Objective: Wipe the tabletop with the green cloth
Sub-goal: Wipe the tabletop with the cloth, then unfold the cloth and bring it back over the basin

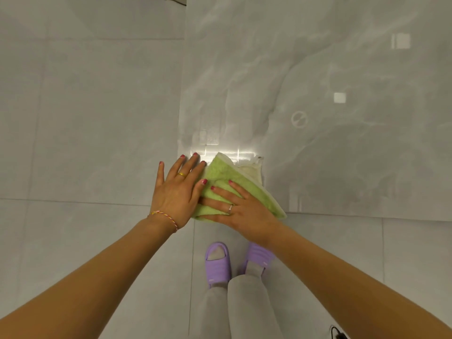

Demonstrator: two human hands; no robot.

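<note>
A: The right grip (241,210) lies flat, fingers straight, pressing the green cloth (234,182) at the table's (342,143) near corner; the left grip (177,189) is spread wide beside it, thumb touching the cloth.

B: So wiping is barely begun (my guess). The next move calls for sweeping outward across the glossy top.

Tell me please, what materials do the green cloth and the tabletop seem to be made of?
The green cloth looks like soft terry or microfibre: fuzzy matte pile, a paler cream side at the folded corner. The tabletop looks like polished marble or a marble-look slab: grey veins, glossy reflections of lights. Which one, I cannot tell.
</note>
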